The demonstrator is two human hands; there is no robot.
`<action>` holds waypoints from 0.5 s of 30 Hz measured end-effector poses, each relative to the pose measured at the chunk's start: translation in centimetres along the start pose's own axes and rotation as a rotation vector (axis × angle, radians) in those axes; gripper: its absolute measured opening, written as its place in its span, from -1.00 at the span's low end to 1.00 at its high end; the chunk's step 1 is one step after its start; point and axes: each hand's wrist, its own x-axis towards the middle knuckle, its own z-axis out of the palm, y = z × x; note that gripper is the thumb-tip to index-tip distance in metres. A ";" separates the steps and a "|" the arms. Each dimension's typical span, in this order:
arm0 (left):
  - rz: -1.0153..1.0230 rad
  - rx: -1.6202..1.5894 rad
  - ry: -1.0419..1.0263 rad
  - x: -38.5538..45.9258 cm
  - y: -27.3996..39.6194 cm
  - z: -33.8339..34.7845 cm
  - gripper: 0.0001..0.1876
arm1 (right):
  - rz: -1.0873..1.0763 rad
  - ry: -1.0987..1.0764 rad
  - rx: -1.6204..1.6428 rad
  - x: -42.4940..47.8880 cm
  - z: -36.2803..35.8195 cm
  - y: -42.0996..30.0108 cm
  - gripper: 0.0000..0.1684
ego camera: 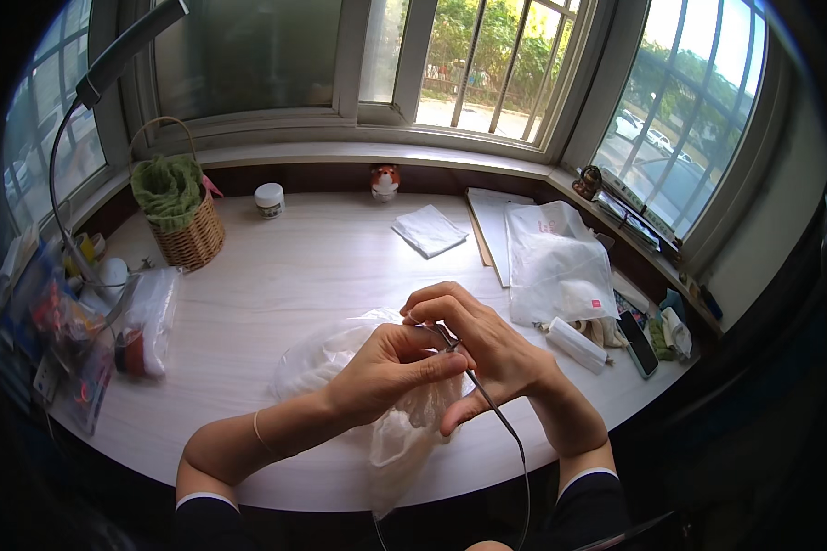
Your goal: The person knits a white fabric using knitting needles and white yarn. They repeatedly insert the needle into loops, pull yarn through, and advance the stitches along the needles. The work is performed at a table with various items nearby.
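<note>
My left hand (403, 361) pinches the work at the tips of metal circular knitting needles (493, 403), its thumb pressed near the points. My right hand (486, 337) arches over them from the right, fingers curled toward my left fingertips and thumb held apart below. One needle slants down past my right palm into a thin cable (528, 496), which loops below the table edge. A sheer off-white knitted piece (400, 448) hangs beneath my hands and over the front edge. Behind my left wrist lies a clear plastic bag (317, 355) with white material inside. My palms hide part of the stitches.
Left stand a wicker basket (189, 237) holding green fabric, a desk lamp (127, 55) and plastic pouches (155, 324). A white jar (269, 200), fox-like figurine (384, 182) and folded white cloth (430, 231) sit behind. Right are a white bag (558, 255), plastic roll (577, 344) and phone (637, 344).
</note>
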 end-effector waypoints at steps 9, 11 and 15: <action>0.146 0.052 0.062 0.2 1.3 -0.8 -0.81 | -0.134 0.477 -0.695 -1.0 -0.5 -1.5 -0.74; 0.166 0.045 0.059 0.0 1.7 -0.6 -0.85 | -0.140 0.500 -0.711 -1.1 -0.6 -1.4 -0.77; 0.166 0.052 0.101 -0.9 1.9 0.8 -0.86 | -0.104 0.489 -0.686 -2.3 -0.7 -2.4 -0.76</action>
